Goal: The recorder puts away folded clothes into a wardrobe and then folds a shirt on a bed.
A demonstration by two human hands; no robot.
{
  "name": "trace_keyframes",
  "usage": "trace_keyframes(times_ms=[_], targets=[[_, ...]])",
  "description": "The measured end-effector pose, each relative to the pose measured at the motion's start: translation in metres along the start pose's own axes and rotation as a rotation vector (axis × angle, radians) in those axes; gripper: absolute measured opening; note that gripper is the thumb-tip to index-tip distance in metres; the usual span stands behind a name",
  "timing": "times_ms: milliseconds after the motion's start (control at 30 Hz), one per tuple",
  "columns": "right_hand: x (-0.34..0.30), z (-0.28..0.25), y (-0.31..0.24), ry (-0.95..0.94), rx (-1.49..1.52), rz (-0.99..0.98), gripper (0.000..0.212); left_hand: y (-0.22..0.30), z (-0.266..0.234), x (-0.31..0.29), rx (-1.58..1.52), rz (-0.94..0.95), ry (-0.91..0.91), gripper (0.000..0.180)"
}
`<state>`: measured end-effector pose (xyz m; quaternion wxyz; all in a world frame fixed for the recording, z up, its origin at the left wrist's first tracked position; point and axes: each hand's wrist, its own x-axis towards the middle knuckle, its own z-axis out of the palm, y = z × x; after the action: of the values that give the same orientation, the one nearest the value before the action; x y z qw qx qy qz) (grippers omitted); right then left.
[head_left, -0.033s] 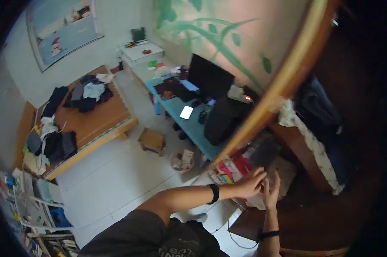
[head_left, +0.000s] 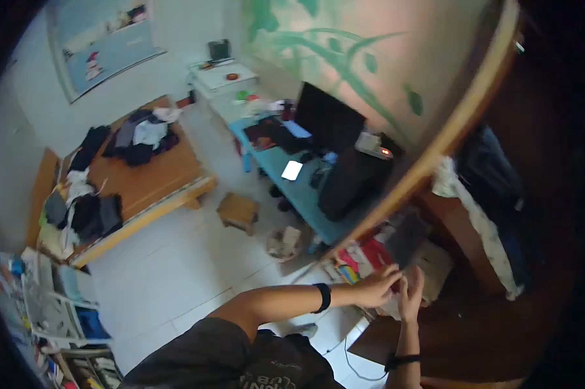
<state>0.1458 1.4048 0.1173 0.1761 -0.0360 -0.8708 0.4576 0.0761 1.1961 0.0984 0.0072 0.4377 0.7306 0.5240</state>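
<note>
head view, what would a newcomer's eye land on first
The left hand and right hand, close together low and right of centre, stand out first. Next comes the bright white rectangle on the blue desk, near the dark monitor. At left, heaped clothes lie on the wooden bed.

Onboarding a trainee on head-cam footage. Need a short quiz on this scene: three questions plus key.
1. True or false: the left hand and right hand are close together.
2. Multiple choice: the monitor looks a) white, b) green, c) black.
3. Fill in: a pile of clothes lies on the ____.

Key: 1. True. 2. c. 3. Bed.
</note>
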Motion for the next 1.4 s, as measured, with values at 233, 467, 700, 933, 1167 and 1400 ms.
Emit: trace_keyframes(times_ms=[233,467,700,933,1167,1400], targets=[[-0.056,0.145,-0.048,-0.068,-0.101,-0.111,0.078,-0.1,-0.157,-0.264,0.109,-0.019,-0.31,0.074],[-0.02,0.208,-0.115,0.03,0.177,0.003,0.095,-0.175,-0.333,-0.491,0.484,-0.507,0.123,0.068],[0.018,0.217,-0.094,0.16,-0.084,-0.035,0.098,-0.158,-0.357,-0.676,0.703,-0.733,0.311,0.064],[0.007,0.247,-0.098,0.22,-0.172,-0.001,0.102,-0.122,-0.353,-0.799,0.686,-1.019,0.382,0.065],[-0.007,0.243,-0.104,0.172,-0.12,-0.131,0.087,-0.119,-0.363,-0.811,0.655,-1.234,0.416,0.067],[-0.053,0.218,-0.077,0.196,-0.126,-0.057,0.065,-0.153,-0.393,-0.795,0.69,-1.265,0.358,0.068]])
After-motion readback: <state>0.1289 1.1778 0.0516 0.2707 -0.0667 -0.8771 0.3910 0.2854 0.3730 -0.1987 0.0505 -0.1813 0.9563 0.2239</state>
